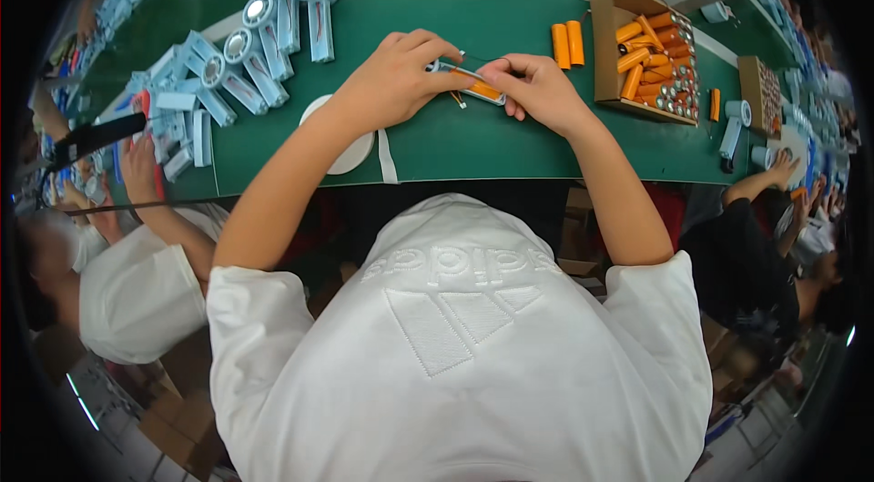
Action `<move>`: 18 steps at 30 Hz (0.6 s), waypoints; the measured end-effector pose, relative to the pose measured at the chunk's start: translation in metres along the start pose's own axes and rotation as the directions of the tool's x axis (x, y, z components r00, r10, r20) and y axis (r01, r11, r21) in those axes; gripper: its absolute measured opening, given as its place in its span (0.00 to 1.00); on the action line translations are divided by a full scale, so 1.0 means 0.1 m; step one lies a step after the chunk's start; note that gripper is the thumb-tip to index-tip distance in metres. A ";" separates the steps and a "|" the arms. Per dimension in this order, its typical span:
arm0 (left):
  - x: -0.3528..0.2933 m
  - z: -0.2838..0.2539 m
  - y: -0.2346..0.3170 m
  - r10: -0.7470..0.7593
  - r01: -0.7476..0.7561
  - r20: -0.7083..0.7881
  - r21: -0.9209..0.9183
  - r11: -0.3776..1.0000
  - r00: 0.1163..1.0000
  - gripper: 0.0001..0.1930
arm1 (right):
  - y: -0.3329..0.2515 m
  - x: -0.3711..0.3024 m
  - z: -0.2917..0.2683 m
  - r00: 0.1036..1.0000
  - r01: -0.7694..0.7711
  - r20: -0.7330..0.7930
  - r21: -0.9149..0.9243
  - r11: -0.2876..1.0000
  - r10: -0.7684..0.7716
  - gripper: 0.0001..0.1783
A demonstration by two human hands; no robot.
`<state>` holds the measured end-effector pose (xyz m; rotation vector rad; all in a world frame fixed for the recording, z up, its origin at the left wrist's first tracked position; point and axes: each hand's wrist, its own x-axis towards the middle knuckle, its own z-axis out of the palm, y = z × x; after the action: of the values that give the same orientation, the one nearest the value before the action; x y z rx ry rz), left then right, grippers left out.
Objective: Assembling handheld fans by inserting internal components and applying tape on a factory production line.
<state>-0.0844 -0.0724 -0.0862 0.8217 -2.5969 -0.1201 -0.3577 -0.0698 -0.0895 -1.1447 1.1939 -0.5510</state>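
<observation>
Over the green table I hold a small light-blue plastic housing (497,101) with an orange battery (483,90) lying in it. My left hand (401,75) is closed on its left end, thumb along the battery side. At the other end, the fingers of my right hand (543,92) pinch its upper edge, where a thin dark wire loops out. A short piece of wire with a small connector hangs below the housing near my left fingers. Part of the housing is hidden behind my fingers.
Light-blue round-headed housings with handles (259,13) stand in a row at the left, beside a heap of similar parts. Two orange batteries (567,45) lie near a cardboard box (608,45) of batteries. A white disc (353,157) lies under my left forearm. Co-workers sit on both sides.
</observation>
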 end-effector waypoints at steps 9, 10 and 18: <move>-0.41 -0.51 0.77 -0.606 -0.222 -0.154 -0.974 -0.038 0.780 0.06 | 0.31 -0.23 0.33 0.866 0.467 -0.116 -0.159 0.870 -0.486 0.20; -0.41 -0.57 0.89 -0.558 -0.445 -0.179 -0.807 -0.388 0.810 0.05 | 0.33 -0.24 0.37 0.805 0.503 -0.126 -0.375 0.779 -0.580 0.21; -0.54 -0.88 1.48 -0.459 -0.578 -0.358 -0.405 -0.708 0.813 0.05 | 0.42 -0.19 0.46 0.685 0.485 -0.128 -0.654 0.580 -0.717 0.23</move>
<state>-0.0873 0.0836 0.0041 -0.4874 -0.4084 -1.7638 -0.3310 -0.0201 -0.1212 -2.1097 1.3199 -1.0305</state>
